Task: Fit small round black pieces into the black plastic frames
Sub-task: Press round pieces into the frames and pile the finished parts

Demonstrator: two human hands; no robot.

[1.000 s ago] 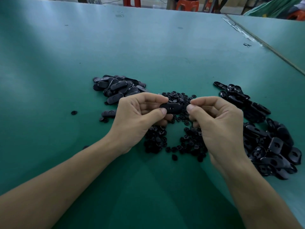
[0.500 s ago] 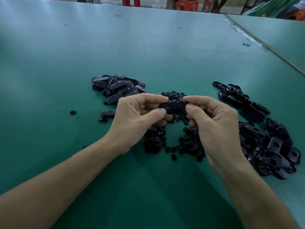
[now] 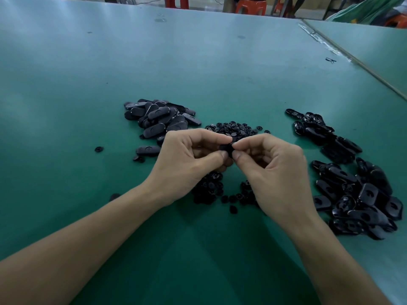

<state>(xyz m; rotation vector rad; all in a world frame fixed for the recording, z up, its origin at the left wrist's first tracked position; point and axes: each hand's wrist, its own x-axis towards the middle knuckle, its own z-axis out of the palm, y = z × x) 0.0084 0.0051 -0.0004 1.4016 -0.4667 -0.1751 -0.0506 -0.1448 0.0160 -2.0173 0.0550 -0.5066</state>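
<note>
The black frame (image 3: 226, 148) is pinched between the left hand (image 3: 187, 166) and right hand (image 3: 277, 175), both gripping it, just above the round pieces (image 3: 236, 128) heaped on the green surface (image 3: 198, 62). A big frame pile (image 3: 356, 194) sits off right.

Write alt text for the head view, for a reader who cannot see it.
The left hand and right hand pinch one black frame between them above a green table. Beneath them lie small round black pieces, flanked by a left pile and right pile of frames.
</note>
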